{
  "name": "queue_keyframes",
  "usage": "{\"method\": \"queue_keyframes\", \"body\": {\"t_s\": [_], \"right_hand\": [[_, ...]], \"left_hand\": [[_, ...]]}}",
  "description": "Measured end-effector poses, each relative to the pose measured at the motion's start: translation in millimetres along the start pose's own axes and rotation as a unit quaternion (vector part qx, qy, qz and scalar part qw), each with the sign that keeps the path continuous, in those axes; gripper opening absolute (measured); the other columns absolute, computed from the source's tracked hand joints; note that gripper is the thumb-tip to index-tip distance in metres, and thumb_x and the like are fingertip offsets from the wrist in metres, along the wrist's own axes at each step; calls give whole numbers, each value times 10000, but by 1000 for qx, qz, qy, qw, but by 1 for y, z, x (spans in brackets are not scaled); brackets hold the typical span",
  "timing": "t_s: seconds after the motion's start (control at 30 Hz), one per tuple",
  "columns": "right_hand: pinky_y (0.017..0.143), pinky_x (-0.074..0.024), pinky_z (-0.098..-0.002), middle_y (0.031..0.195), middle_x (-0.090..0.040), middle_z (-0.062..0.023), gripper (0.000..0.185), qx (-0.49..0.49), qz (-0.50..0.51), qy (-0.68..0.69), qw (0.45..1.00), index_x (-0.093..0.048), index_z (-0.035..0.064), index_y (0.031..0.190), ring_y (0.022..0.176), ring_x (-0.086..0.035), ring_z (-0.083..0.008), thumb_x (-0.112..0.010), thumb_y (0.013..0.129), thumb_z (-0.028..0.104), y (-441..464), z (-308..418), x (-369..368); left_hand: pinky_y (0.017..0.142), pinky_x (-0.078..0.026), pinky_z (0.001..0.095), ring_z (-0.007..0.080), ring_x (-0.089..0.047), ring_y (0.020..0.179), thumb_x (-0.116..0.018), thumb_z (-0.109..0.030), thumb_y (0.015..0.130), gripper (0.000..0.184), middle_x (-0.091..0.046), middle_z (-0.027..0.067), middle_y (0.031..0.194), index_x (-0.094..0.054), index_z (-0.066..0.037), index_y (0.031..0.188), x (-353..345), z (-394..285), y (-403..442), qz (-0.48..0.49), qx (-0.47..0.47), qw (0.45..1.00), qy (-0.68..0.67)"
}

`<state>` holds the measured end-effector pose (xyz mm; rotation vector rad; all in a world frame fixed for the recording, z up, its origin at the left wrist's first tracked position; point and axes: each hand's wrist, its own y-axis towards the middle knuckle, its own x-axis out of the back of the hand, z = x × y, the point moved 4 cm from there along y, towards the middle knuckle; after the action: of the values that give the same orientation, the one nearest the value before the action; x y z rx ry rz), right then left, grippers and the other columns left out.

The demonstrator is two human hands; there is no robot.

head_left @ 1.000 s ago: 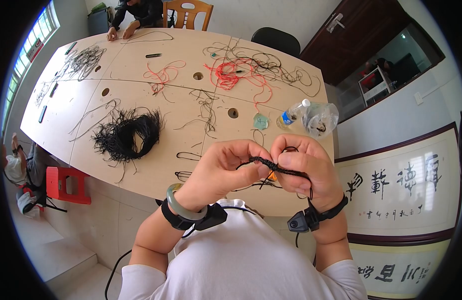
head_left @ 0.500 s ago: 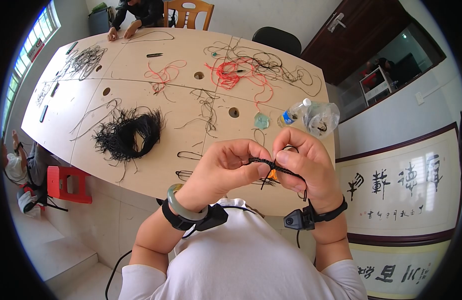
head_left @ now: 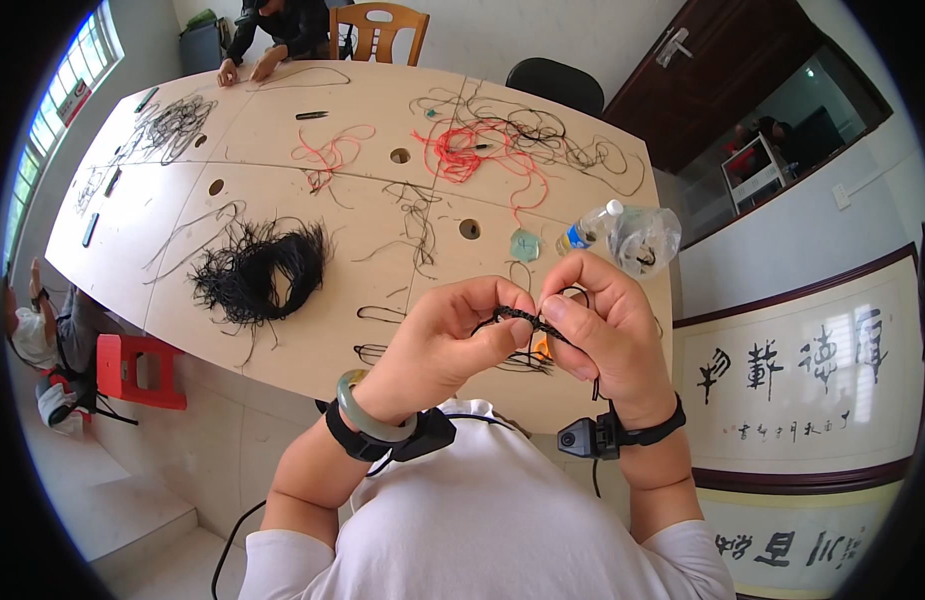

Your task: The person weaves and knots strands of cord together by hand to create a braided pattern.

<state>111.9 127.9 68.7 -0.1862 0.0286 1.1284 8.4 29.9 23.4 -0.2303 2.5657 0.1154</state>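
Between my two hands stretches a black braided cord, held close in front of me over the table's near edge. My left hand pinches it between thumb and fingers, a wristband and a bangle on that arm. My right hand grips the cord's other side between thumb and forefinger, with a thin loop standing up above the thumb and an end hanging below. Under the right hand shows a small orange object, partly hidden. Loose black cords lie on the table just behind the hands.
A large black cord bundle lies to the left on the wooden table. Red cord, a plastic bottle and a clear plastic bag are farther back. Another person's hands work at the far edge. A red stool stands left.
My left thumb has shifted along the braided cord, and my right hand has tilted slightly. The cord between them has changed its slant, and the short end below the left thumb no longer shows.
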Motion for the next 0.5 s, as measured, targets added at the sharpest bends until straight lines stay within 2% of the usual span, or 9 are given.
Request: {"method": "queue_keyframes", "body": {"t_s": [0.2,0.33,0.4,0.5], "right_hand": [[382,-266,-175,552,-437,46,98,5,-6,61,998,-503,29,900,407,-356,-11,-546,899,117,-2,3,7],[378,-257,-178,563,-438,45,102,-1,11,83,996,-503,31,893,402,-345,-13,-548,895,123,-4,4,8],[378,-257,-177,568,-440,43,100,-3,14,84,996,-503,31,891,402,-343,-13,-545,896,122,-5,6,7],[379,-256,-177,576,-443,40,100,-5,15,83,996,-501,30,888,402,-342,-13,-542,896,121,-6,6,6]], "left_hand": [[833,-466,237,85,-573,929,-604,-62,878,203,-626,40,979,-578,45,1048,-2,-3,-3,11,-23,1000,2],[821,-470,234,90,-579,924,-620,-77,875,217,-633,47,981,-584,48,1049,-4,-6,-4,6,-19,1000,9],[791,-481,235,107,-605,865,-618,-22,846,175,-640,54,932,-590,28,1011,-5,-6,-4,-11,-10,1000,-7],[786,-484,234,110,-607,859,-619,-28,850,161,-641,56,921,-595,31,998,-4,-5,-4,-11,8,1000,-19]]}}
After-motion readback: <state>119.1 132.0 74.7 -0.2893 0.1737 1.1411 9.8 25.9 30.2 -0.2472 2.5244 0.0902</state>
